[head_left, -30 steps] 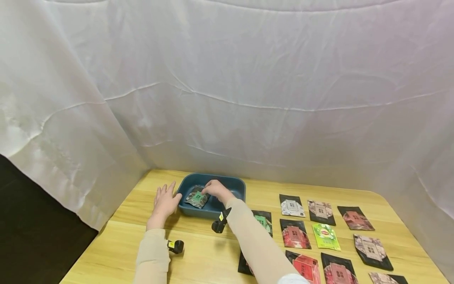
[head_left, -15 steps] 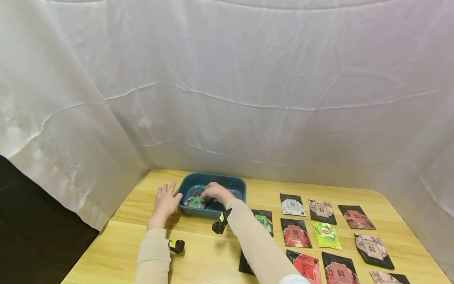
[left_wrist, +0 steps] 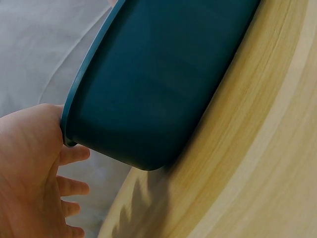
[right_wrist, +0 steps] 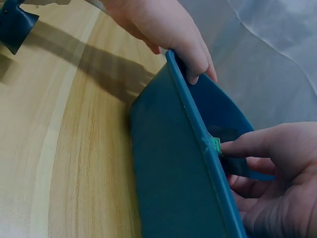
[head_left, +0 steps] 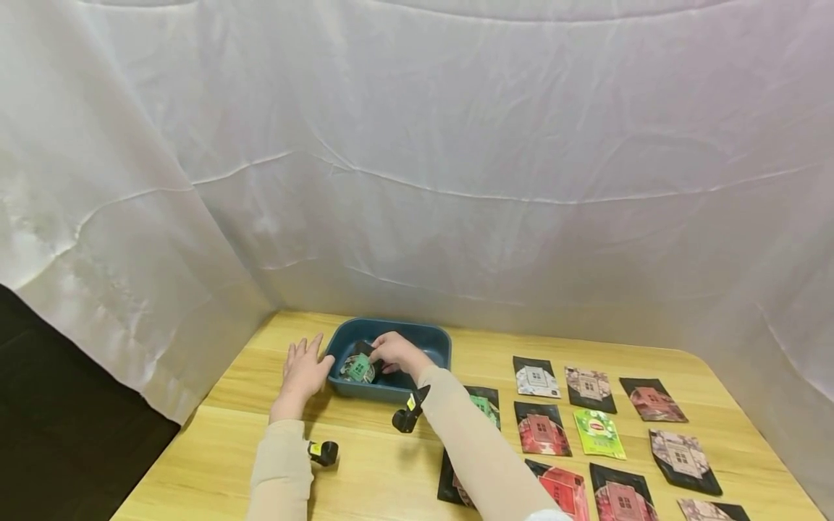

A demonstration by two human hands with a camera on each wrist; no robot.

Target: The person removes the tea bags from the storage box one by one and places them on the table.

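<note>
A dark blue plastic bin (head_left: 371,391) stands at the back left of the wooden table. Inside it is a tea sachet (head_left: 358,367), black with a green label, tilted toward the bin's left end. My right hand (head_left: 399,352) reaches into the bin and pinches this sachet between thumb and fingers. In the right wrist view only its green corner shows above the rim. My left hand (head_left: 304,373) is at the bin's left end, thumb over the rim and fingers spread straight outside, as the left wrist view also shows. The bin's floor is mostly hidden by my right hand.
Several sachets lie in rows on the right, among them a white-labelled one (head_left: 537,377), a bright green one (head_left: 599,434) and red ones (head_left: 542,428). Another green-labelled sachet (head_left: 483,405) is partly under my right forearm. A pale curtain (head_left: 417,239) hangs behind the table.
The sachet in my right hand tipped flatter toward the front, then rose again, tilted and slightly left of before. My left hand has stayed at the bin's rim.
</note>
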